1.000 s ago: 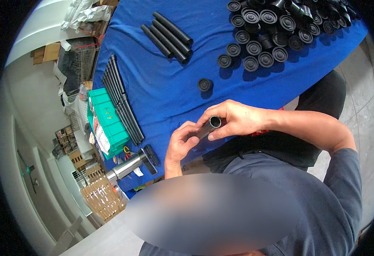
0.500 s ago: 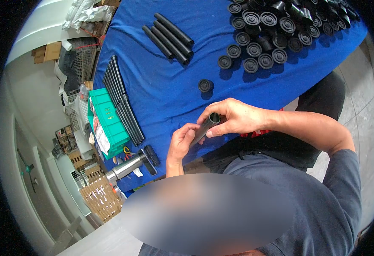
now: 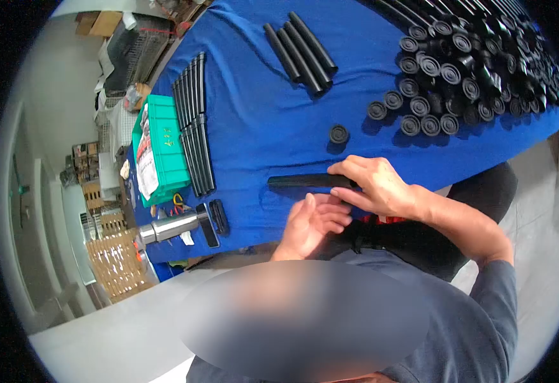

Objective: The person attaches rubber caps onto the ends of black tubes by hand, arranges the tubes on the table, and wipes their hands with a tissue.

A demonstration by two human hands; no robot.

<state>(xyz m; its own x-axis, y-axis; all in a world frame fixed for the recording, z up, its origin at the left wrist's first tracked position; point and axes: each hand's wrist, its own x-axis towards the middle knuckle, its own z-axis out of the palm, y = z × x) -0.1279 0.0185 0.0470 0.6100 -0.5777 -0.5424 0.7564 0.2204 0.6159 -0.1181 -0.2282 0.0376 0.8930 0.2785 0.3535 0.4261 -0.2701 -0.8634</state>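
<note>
A black tube (image 3: pixel 301 181) points leftward over the blue cloth, its right end in the fingers of my right hand (image 3: pixel 376 184). Just below the tube is my left hand (image 3: pixel 314 222), palm up with its fingers apart and nothing in it. One black round cap (image 3: pixel 338 134) stands alone on the cloth above my right hand. Farther up lie several loose black tubes (image 3: pixel 301 54) side by side. A large heap of black ribbed caps (image 3: pixel 461 70) covers the upper right.
At the left stand a green bin (image 3: pixel 168 143) and rows of thin black tubes (image 3: pixel 196 127). A metal cylinder (image 3: pixel 171 228) and a phone-like black object (image 3: pixel 208 225) lie near the blue cloth's (image 3: pixel 247 127) lower left edge.
The tube has swung from tilted toward the camera to lying nearly level. My left hand has let go of it and opened. The whole view has shifted, with the table items appearing farther right.
</note>
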